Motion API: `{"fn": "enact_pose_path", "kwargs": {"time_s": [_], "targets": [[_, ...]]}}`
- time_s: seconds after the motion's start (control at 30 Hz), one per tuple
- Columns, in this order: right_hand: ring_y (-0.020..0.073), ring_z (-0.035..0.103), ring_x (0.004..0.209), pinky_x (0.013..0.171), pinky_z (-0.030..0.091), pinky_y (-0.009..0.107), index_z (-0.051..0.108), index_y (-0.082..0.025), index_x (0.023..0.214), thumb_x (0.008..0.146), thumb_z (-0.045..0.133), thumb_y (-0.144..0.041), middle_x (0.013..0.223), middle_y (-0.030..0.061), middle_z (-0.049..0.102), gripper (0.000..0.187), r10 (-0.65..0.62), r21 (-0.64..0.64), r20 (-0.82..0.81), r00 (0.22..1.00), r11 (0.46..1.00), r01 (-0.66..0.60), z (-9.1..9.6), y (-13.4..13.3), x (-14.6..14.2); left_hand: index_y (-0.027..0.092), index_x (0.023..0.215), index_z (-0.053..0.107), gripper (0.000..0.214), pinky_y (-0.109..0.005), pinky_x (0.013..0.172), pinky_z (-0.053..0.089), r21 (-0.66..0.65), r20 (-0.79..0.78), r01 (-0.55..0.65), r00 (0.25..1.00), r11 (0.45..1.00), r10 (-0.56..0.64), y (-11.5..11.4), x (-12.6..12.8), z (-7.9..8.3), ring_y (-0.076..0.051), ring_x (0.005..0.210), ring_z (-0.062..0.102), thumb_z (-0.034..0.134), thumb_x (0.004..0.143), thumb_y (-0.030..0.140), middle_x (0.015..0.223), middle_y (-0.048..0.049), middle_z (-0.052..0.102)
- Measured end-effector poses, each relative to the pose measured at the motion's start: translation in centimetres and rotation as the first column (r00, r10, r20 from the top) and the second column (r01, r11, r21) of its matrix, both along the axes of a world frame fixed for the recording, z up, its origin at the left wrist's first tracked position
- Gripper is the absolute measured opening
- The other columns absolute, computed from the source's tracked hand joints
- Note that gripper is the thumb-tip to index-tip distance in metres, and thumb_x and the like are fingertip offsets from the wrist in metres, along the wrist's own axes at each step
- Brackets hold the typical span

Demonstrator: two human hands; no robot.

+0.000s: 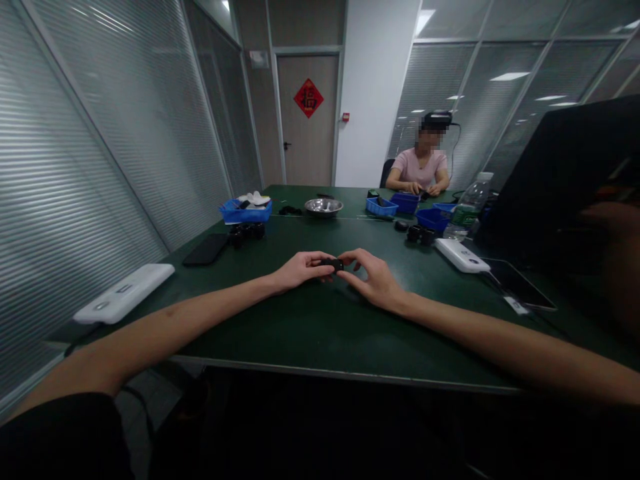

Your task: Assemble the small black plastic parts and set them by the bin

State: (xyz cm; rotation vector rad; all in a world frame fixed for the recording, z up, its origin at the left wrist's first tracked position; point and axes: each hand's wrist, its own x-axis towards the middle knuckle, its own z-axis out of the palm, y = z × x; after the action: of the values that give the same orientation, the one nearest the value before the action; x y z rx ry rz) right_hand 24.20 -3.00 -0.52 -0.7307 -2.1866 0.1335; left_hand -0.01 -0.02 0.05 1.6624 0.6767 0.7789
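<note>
1. Fingers of the bare left hand point(299, 271) are closed around a small, black, oblong piece point(338, 265), thumb along its near side.
2. Thumb and forefinger of the bare right hand point(375, 281) curve slightly apart at the piece's 3 o'clock end; whether they grip it, I cannot tell.
3. Between both hands, the piece is over the dark green tabletop point(300, 340).
4. At 12 o'clock from it stands a round, shiny metal bowl point(324, 214).
5. Around 10 o'clock sits a blue plastic basket point(245, 215) holding white items.
6. Toward 2 o'clock stands a clear plastic bottle with a green label point(467, 210).
7. At 1 o'clock, a person in a pink top point(421, 169) sits.
</note>
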Motion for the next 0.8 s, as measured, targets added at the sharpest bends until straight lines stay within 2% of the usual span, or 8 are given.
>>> {"fn": "enact_pose_path", "kwargs": {"time_s": [0.13, 0.27, 0.33, 0.4, 0.57, 0.67, 0.8], "targets": [[0.0252, 0.063, 0.101, 0.079, 0.057, 0.039, 0.06, -0.024, 0.121, 0.098, 0.067, -0.028, 0.114, 0.0089, 0.064, 0.025, 0.069, 0.018, 0.005, 0.998, 0.997, -0.069, 0.12, -0.13, -0.05, 0.009, 0.127, 0.066, 0.054, -0.032, 0.083, 0.053, -0.015, -0.005, 0.018, 1.0, 1.0, -0.018, -0.05, 0.02, -0.01, -0.016, 0.084, 0.07, 0.082, 0.083, 0.037, 0.1, -0.0102, 0.076], [0.0262, 0.063, 0.103, 0.079, 0.057, 0.039, 0.057, -0.024, 0.127, 0.095, 0.071, -0.033, 0.114, 0.0093, 0.064, 0.036, 0.009, 0.008, -0.02, 1.0, 1.0, -0.009, 0.15, -0.2, -0.09, 0.01, 0.126, 0.067, 0.051, -0.031, 0.083, 0.053, -0.002, 0.015, 0.014, 1.0, 1.0, -0.014, -0.08, 0.03, 0.08, -0.015, 0.085, 0.069, 0.081, 0.084, 0.036, 0.104, -0.0101, 0.076], [0.0254, 0.064, 0.1, 0.08, 0.057, 0.04, 0.057, -0.023, 0.125, 0.098, 0.068, -0.034, 0.11, 0.0083, 0.065, 0.032, -0.022, -0.011, -0.004, 1.0, 1.0, 0.022, 0.08, -0.13, -0.04, 0.01, 0.126, 0.067, 0.051, -0.03, 0.083, 0.053, 0.003, 0.019, 0.006, 1.0, 1.0, -0.006, -0.05, 0.0, 0.09, -0.015, 0.086, 0.069, 0.081, 0.085, 0.035, 0.103, -0.0096, 0.075], [0.0246, 0.064, 0.097, 0.08, 0.056, 0.04, 0.059, -0.023, 0.122, 0.099, 0.066, -0.032, 0.107, 0.0076, 0.066, 0.025, -0.011, -0.014, 0.017, 1.0, 1.0, 0.011, 0.02, -0.04, 0.01, 0.01, 0.127, 0.066, 0.052, -0.031, 0.083, 0.054, 0.003, 0.011, 0.013, 1.0, 1.0, -0.013, -0.02, -0.04, 0.06, -0.016, 0.086, 0.069, 0.081, 0.085, 0.035, 0.103, -0.0097, 0.075], [0.0245, 0.062, 0.101, 0.078, 0.056, 0.038, 0.059, -0.023, 0.121, 0.097, 0.068, -0.026, 0.115, 0.0091, 0.063, 0.026, 0.067, 0.023, 0.002, 0.998, 0.998, -0.067, 0.07, -0.07, -0.08, 0.009, 0.127, 0.066, 0.052, -0.031, 0.084, 0.054, -0.013, 0.0, 0.033, 0.999, 0.999, -0.033, 0.09, -0.06, -0.14, -0.015, 0.085, 0.07, 0.081, 0.085, 0.037, 0.108, -0.0115, 0.075], [0.025, 0.063, 0.101, 0.079, 0.056, 0.039, 0.058, -0.023, 0.123, 0.095, 0.07, -0.028, 0.112, 0.0085, 0.063, 0.031, 0.025, 0.02, -0.001, 1.0, 0.999, -0.025, 0.08, -0.11, -0.14, 0.01, 0.127, 0.066, 0.051, -0.03, 0.083, 0.053, 0.0, 0.0, 0.023, 1.0, 1.0, -0.023, 0.08, -0.08, -0.16, -0.015, 0.085, 0.069, 0.08, 0.086, 0.036, 0.107, -0.0106, 0.075], [0.0241, 0.064, 0.096, 0.079, 0.056, 0.039, 0.059, -0.023, 0.122, 0.097, 0.068, -0.029, 0.106, 0.007, 0.065, 0.027, 0.009, -0.003, 0.028, 1.0, 1.0, -0.009, 0.13, -0.11, -0.07, 0.011, 0.127, 0.066, 0.051, -0.031, 0.084, 0.053, 0.003, -0.012, 0.013, 1.0, 1.0, -0.013, -0.13, -0.09, 0.08, -0.015, 0.086, 0.07, 0.081, 0.085, 0.036, 0.106, -0.0097, 0.075]]}}
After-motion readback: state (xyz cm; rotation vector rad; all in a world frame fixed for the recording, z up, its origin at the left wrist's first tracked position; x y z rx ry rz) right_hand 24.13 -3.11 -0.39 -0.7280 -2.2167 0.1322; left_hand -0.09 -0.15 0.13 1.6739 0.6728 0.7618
